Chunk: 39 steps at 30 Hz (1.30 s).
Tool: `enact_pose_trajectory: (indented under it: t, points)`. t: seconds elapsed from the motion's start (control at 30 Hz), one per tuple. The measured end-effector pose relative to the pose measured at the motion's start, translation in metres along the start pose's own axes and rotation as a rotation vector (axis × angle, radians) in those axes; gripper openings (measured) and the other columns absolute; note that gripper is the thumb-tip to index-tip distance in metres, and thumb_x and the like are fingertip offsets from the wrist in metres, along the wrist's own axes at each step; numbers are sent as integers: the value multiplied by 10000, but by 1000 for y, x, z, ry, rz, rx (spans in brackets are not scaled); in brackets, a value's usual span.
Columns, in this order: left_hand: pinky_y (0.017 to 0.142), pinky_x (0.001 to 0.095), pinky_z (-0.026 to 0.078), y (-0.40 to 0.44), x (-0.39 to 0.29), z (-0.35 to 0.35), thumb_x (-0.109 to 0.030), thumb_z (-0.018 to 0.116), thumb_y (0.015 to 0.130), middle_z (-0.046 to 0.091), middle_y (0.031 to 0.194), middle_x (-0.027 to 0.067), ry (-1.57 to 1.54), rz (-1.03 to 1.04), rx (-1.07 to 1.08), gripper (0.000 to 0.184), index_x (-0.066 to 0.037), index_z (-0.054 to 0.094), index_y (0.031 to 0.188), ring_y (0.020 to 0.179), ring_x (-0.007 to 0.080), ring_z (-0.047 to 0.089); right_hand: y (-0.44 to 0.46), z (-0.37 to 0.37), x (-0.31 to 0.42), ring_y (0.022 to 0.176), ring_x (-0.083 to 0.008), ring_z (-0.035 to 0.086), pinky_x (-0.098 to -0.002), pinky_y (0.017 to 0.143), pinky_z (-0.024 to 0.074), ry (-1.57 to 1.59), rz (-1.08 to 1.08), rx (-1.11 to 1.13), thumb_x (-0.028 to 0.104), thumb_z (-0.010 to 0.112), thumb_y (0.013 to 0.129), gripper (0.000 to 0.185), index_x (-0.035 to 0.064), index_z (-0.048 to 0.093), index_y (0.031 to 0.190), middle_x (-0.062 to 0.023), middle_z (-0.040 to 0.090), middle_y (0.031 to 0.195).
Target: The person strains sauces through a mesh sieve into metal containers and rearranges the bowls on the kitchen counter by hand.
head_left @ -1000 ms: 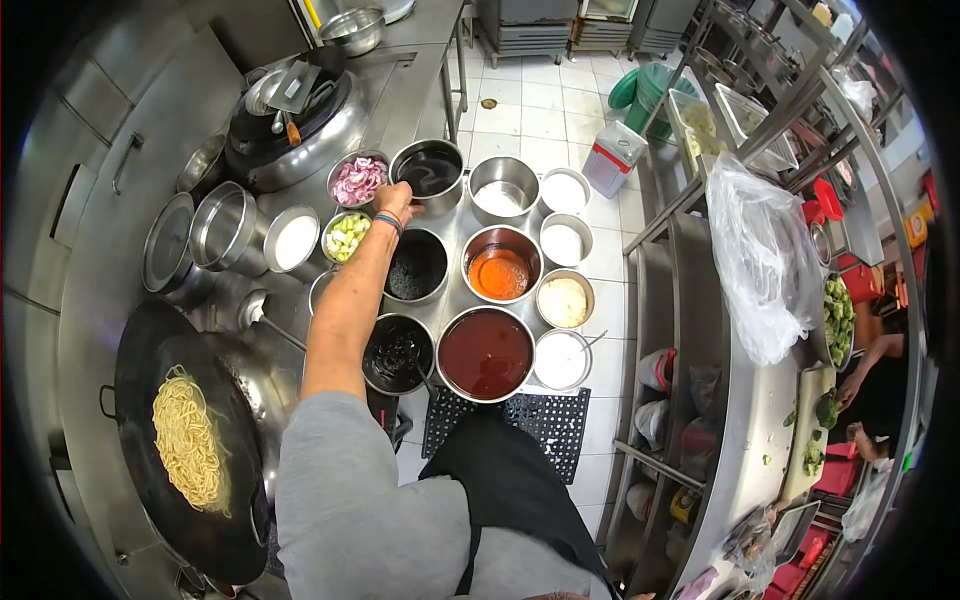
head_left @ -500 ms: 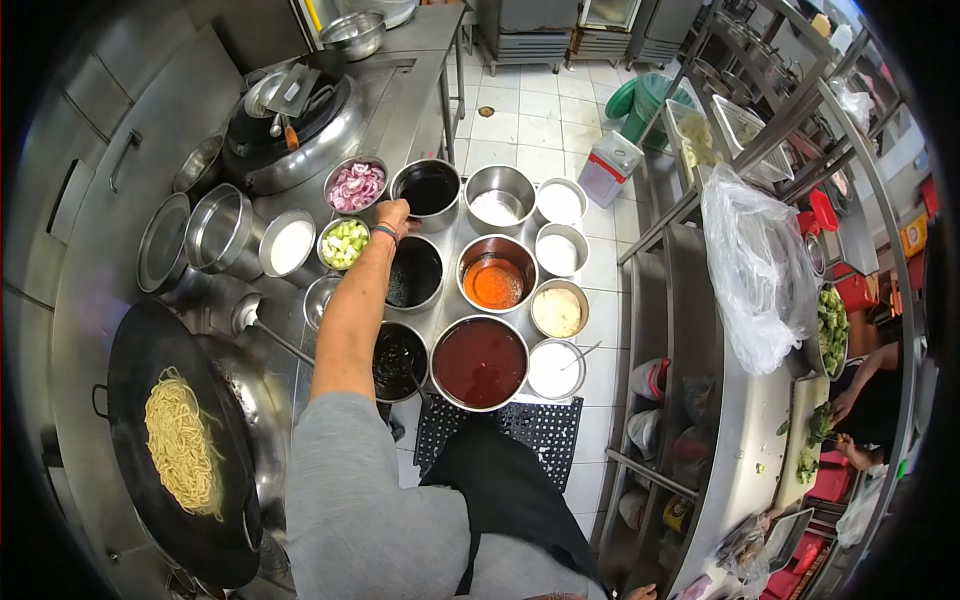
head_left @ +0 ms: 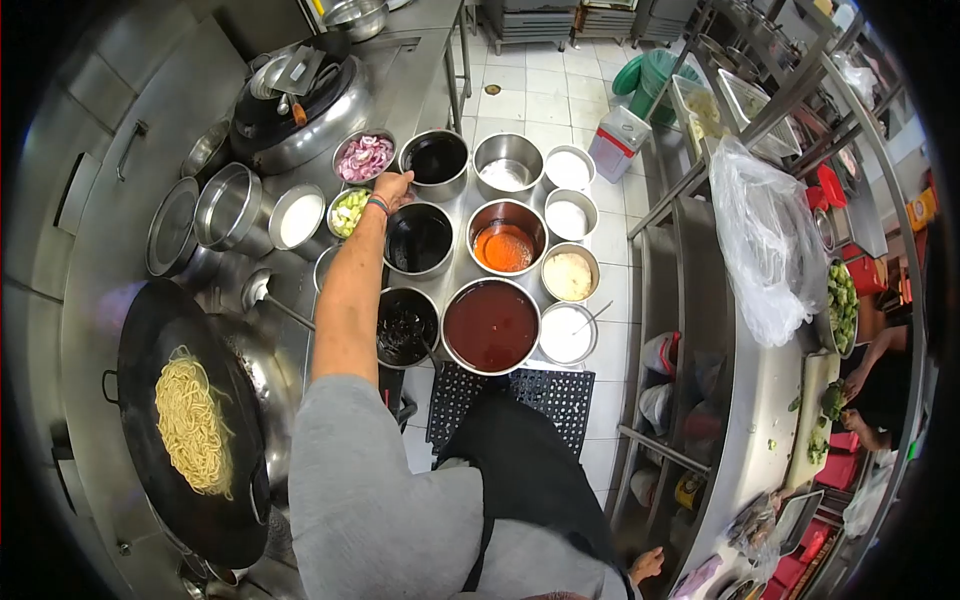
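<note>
My left hand [head_left: 393, 188] reaches forward with curled fingers, among the steel containers on the metal counter. Its fingertips are partly hidden, so what they grip is unclear. Just beyond it stand a container of chopped red onion [head_left: 364, 158] and a pot of dark liquid [head_left: 434, 158]. Beside the wrist is a container of chopped green vegetable [head_left: 348, 212], partly covered by my arm. A second pot of dark liquid [head_left: 419, 239] lies close to my forearm. My right hand [head_left: 648, 565] hangs low at the right, its fingers loosely apart and holding nothing visible.
Noodles [head_left: 192, 425] lie in a large black wok [head_left: 140, 350] at left, near a ladle [head_left: 258, 290]. Pots of red-brown sauce [head_left: 490, 326] and orange liquid [head_left: 503, 247] stand centrally. Another person's hands [head_left: 850, 418] handle greens at the right counter [head_left: 745, 450].
The whole view has shifted, so the pots sit higher and farther right. My left hand has shifted slightly toward the green vegetable container. More of my right hand shows.
</note>
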<state>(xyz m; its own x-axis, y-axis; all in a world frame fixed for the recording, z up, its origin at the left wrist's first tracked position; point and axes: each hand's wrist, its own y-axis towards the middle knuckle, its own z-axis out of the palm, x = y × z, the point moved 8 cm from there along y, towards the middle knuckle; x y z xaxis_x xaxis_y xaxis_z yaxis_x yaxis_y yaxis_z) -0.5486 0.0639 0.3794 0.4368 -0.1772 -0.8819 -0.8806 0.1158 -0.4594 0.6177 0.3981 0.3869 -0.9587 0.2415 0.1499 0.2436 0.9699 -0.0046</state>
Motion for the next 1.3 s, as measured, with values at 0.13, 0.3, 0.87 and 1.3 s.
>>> enact_pose_trajectory:
  t: [0.13,0.3,0.87,1.3]
  points:
    - [630,404,546,-2,-5,4,-178,656,880,644,913,144,69,6,-86,285,57,642,1040,724,288,637,-5,2,20,1027,-486,544,-537,915,435,34,-5,8,476,475,968,555,-19,645,1152,-344,604,1067]
    - [622,430,531,0,-6,5,-144,643,864,619,931,158,-27,26,-113,281,70,624,1044,717,287,609,-12,15,14,1033,-487,544,-539,910,437,8,12,11,510,463,966,581,-11,652,1139,-337,606,1073]
    - [716,440,545,-5,-10,5,-120,596,915,634,899,159,-88,-6,-48,211,39,614,1052,791,284,642,-57,33,16,799,-498,620,-541,715,489,-22,-194,-36,474,436,986,602,-85,657,1008,-326,650,844]
    - [432,336,384,6,-5,-6,-151,544,866,564,681,83,69,34,-60,169,-18,611,787,500,213,519,-77,33,68,1071,-446,488,-521,934,371,126,19,314,450,466,990,573,-80,598,1163,-337,570,1093]
